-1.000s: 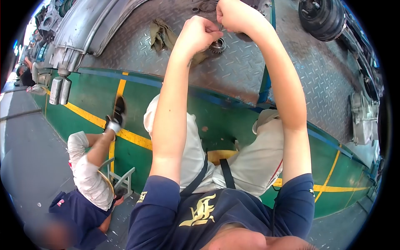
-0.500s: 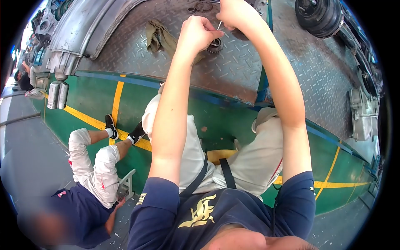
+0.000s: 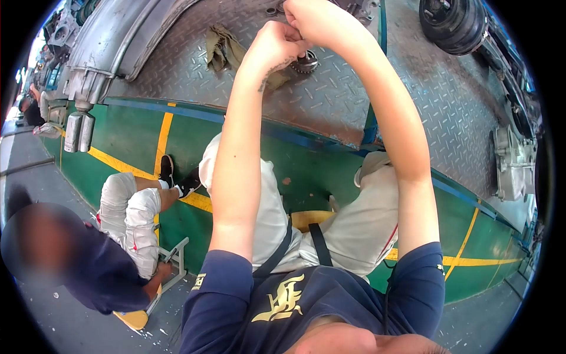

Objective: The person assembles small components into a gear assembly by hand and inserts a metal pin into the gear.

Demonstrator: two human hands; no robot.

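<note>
The fingers (image 3: 300, 45) of the left hand (image 3: 274, 47) are curled in, almost closed, and meet the right hand (image 3: 305, 22), which is bent into a loose fist; from my end I cannot tell whether anything is pinched there, since the knuckles cover the gap. Both hands are above a steel tread plate (image 3: 336, 106), the broadest surface on my feed. At its left I see a long grey metal casing (image 3: 127, 41), slanting from upper right to lower left; away to the right is a black drum (image 3: 451, 26). Smaller, an olive cloth (image 3: 221, 47) lies crumpled left of the left hand. Smallest is a toothed metal ring (image 3: 305, 66), on the plate right of the cloth, just beside the left fingertips. It is round, its open face turned up toward me, so its axis seems to rise from the plate; the hand partly overlaps it, and I cannot tell whether they touch.
</note>
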